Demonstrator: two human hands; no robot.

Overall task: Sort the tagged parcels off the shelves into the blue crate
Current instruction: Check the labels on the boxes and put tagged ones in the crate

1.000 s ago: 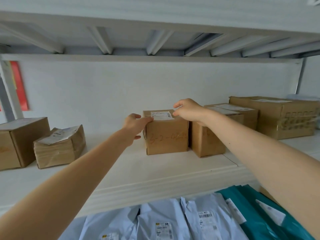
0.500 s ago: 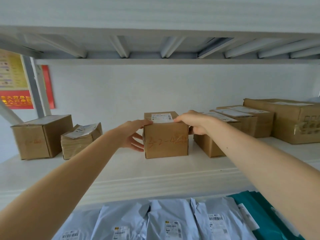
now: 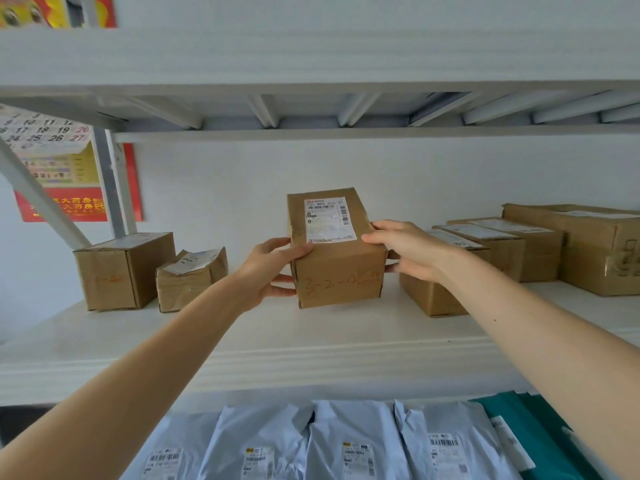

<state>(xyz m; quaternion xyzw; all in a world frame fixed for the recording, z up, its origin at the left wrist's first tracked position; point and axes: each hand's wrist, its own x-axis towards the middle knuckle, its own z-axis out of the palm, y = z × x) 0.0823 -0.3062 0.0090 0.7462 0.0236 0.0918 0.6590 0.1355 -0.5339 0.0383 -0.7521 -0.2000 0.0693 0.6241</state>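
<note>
Two brown cartons (image 3: pixel 121 271) well out to the left of the left hand (image 3: pixel 266 268), squat on the white shelf (image 3: pixel 277 334), the nearer one crumpled. Left hand wrapped on the near left edge of the tagged parcel (image 3: pixel 337 265): thumb on the top front corner, fingers against the side wall. Between the two hands, the parcel itself: a taped cardboard box, white shipping label (image 3: pixel 329 220) on top, red handwriting on the front, tipped toward the camera, base possibly just clear of the shelf, though hard to tell from this angle. Right hand (image 3: pixel 408 251) gripping the opposite top edge, fingers over the corner. Beyond the right hand, more labelled cartons (image 3: pixel 502 251) in a row. Below both wrists, pale mailer bags (image 3: pixel 346 441). No blue crate in view.

Probably stiff and fairly light, given the easy two-sided hold; tape slick, so best held at opposite edges with fingers under the base, never by the label.
</note>
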